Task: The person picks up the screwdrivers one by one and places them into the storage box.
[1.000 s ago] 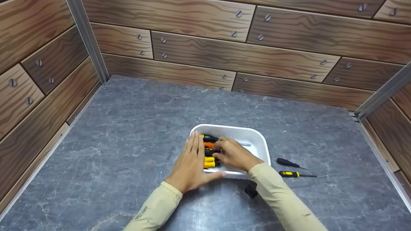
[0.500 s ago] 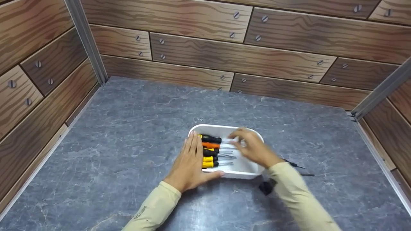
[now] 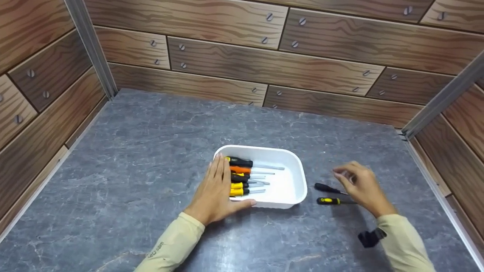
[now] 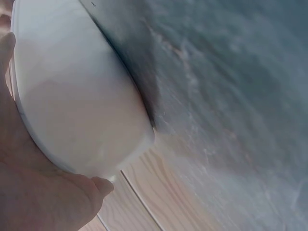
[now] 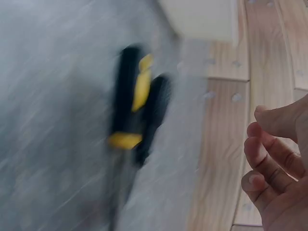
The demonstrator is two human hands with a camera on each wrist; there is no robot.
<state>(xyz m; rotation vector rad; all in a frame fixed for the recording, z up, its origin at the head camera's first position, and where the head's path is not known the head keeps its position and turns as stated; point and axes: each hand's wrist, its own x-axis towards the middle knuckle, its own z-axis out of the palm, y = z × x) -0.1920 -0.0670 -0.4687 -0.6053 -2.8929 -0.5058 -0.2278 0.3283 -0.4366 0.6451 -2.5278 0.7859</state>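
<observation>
A white tray [image 3: 287, 189] holds several screwdrivers lying side by side, shafts toward the right. Among them are a black-handled one [image 3: 242, 163] at the back, an orange-handled one [image 3: 240, 170] and yellow-handled ones [image 3: 238, 192] at the front. My left hand [image 3: 212, 194] rests along the tray's left end, fingers straight and thumb stretched along the front rim, covering the handle ends. Right of the tray, my right hand [image 3: 365, 187] holds nothing, its fingers loosely bent. It hovers by a small black screwdriver [image 3: 326, 187] and a black-and-yellow screwdriver [image 3: 328, 201], overlapping their shaft ends in the head view.
Everything stands on a grey marbled tabletop [image 3: 170, 132]. Wood-patterned panels [image 3: 211, 53] enclose the back and sides, with metal posts [image 3: 92, 49] at the corners. A black wrist camera [image 3: 371, 238] sits on the right sleeve.
My right hand has come out of the tray, where it was among the screwdriver handles, and moved right to above the two loose screwdrivers. My left hand stays at the tray's left end.
</observation>
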